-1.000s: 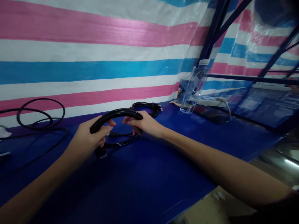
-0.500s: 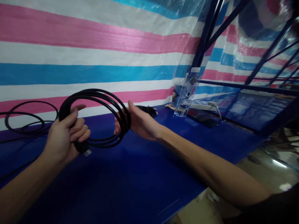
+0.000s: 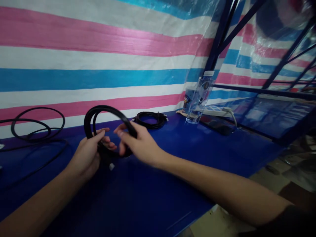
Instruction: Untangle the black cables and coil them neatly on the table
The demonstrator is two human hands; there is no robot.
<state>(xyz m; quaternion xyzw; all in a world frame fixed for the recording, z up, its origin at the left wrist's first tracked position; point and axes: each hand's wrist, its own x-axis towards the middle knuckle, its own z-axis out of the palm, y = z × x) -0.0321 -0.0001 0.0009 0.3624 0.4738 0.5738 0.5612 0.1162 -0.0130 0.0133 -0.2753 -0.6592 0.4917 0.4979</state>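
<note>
A coil of black cable (image 3: pixel 103 113) stands upright just above the blue table (image 3: pixel 158 184), held between both hands. My left hand (image 3: pixel 86 156) grips the coil's lower left side, fingers curled round the strands, and a plug end (image 3: pixel 111 166) pokes out below it. My right hand (image 3: pixel 138 144) closes on the coil's right side, thumb and fingers pinching the strands. The hands are nearly touching.
A second coiled black cable (image 3: pixel 149 118) lies at the back of the table. Loose black cable loops (image 3: pixel 37 123) lie at the left. A clear water bottle (image 3: pixel 199 98), a cup and a white power strip (image 3: pixel 217 110) stand at the back right beside a blue metal rack (image 3: pixel 271 89). A striped tarp hangs behind.
The coil has been squeezed into a narrower loop and lowered towards the table. My hands have moved together, the right one closing on the cable.
</note>
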